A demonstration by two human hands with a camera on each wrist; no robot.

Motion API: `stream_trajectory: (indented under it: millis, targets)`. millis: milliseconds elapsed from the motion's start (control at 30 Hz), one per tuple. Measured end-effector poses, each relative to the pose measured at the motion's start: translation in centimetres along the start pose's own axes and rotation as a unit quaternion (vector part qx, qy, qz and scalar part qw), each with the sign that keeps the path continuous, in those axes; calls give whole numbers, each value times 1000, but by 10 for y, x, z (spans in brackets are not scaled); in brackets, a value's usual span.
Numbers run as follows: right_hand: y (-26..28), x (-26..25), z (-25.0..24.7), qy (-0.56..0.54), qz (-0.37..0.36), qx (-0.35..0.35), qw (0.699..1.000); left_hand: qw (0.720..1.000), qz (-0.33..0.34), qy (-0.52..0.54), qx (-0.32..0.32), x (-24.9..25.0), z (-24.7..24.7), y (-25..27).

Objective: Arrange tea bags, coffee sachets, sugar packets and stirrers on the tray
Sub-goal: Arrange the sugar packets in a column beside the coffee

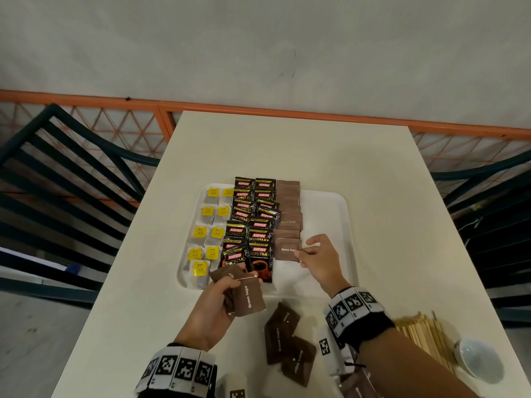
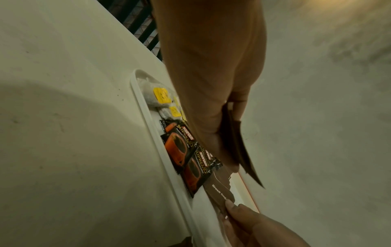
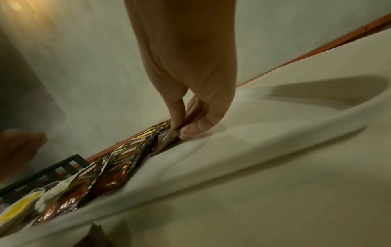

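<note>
A white tray (image 1: 349, 214) holds yellow-tagged tea bags (image 1: 211, 233) on its left, black coffee sachets (image 1: 253, 222) in the middle and a column of brown sugar packets (image 1: 288, 214) beside them. My right hand (image 1: 319, 258) pinches the right edge of the nearest brown sugar packet (image 1: 287, 249) on the tray; the pinch shows in the right wrist view (image 3: 180, 132). My left hand (image 1: 218, 305) grips a small stack of brown sugar packets (image 1: 249, 297) above the tray's front edge, seen edge-on in the left wrist view (image 2: 237, 143). Wooden stirrers (image 1: 422, 331) lie at the front right.
Loose brown sugar packets (image 1: 284, 337) lie on the white table (image 1: 301, 150) in front of the tray. A white cup (image 1: 478, 360) stands at the front right by the stirrers. Dark chairs (image 1: 66, 173) flank the table. The tray's right half is bare.
</note>
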State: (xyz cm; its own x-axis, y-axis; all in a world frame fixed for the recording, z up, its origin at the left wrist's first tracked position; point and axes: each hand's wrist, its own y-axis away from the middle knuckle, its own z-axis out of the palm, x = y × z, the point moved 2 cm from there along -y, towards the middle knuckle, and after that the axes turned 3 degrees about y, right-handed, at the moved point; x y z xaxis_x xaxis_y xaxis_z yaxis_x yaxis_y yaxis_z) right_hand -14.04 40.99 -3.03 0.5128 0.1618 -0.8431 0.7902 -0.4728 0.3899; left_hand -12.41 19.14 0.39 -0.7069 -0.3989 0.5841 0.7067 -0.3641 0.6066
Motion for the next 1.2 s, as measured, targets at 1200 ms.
stream_trajectory:
  millis: [1200]
  targets:
    - [71,-16,9,45,-39,-245,968,985,74,-151,28,-9,2,-7]
